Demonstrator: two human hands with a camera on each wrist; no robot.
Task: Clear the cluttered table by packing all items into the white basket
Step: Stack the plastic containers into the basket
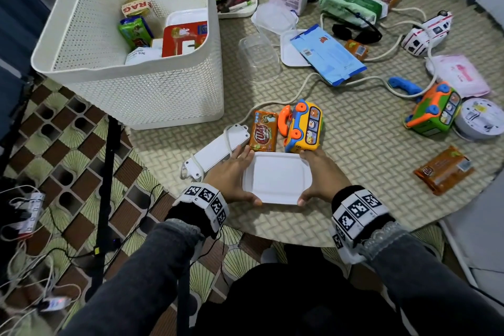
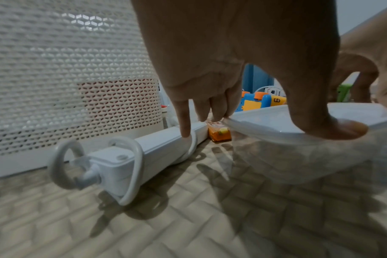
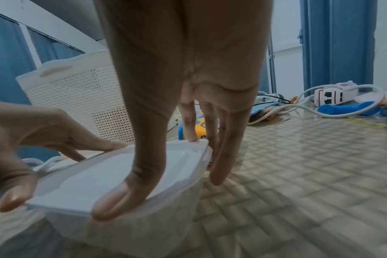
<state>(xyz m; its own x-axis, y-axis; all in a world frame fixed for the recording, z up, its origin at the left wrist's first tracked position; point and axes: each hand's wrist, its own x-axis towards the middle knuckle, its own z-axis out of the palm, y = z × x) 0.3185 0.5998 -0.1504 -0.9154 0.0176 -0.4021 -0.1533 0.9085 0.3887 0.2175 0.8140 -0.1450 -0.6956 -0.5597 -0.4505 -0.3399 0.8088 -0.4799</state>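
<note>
I have both hands on a lidded plastic box (image 1: 276,177) at the near edge of the table (image 1: 354,131), one hand at each short end. My left hand (image 1: 231,176) has its thumb on the near corner of the lid and its fingers reaching along the far edge; my right hand (image 1: 317,176) mirrors it, thumb pressed on the lid's near rim, fingers draped over the far corner. The right wrist view shows the thumb flat on the lid and the clear tub beneath, so I judge the hold serves either to press the lid home or to lift the box level; which, I cannot tell. A two-handed hold suits it, since thin, slippery plastic may flex or pop open under one hand. The white basket (image 1: 131,73) stands just to the left, already holding a few things, and is where the box should go. The power strip (image 1: 218,151) lies just beside my left fingers, and the snack packet (image 1: 264,131) and toy bus (image 1: 304,127) sit just beyond the box. Much still lies scattered across the table, so I judge the task far from finished.
</note>
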